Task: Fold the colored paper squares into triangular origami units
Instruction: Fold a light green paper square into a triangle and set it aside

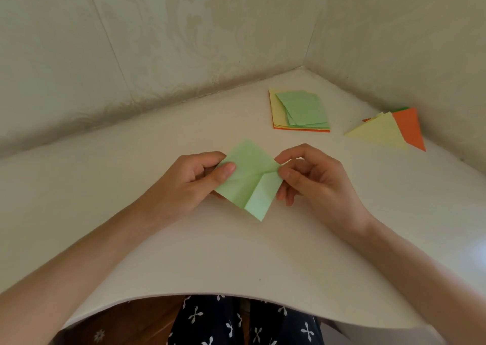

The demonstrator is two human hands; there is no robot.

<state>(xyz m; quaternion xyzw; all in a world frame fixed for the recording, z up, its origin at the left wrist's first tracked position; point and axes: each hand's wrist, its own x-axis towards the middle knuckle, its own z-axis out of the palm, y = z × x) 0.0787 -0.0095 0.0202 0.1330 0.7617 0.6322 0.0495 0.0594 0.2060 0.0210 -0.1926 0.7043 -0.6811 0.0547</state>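
A light green paper square (247,179) is held just above the white table (236,252), turned like a diamond, with its lower right flap folded over. My left hand (194,181) pinches its left corner, thumb on top. My right hand (313,176) pinches its right corner at the crease. A stack of unfolded green, yellow and orange squares (299,110) lies at the back right. Folded triangles, yellow (378,131) on top of orange (410,129), lie at the far right.
Patterned walls (184,42) close the table in at the back and right, meeting in a corner. The table's near edge curves above my lap, where dark patterned fabric (236,323) shows.
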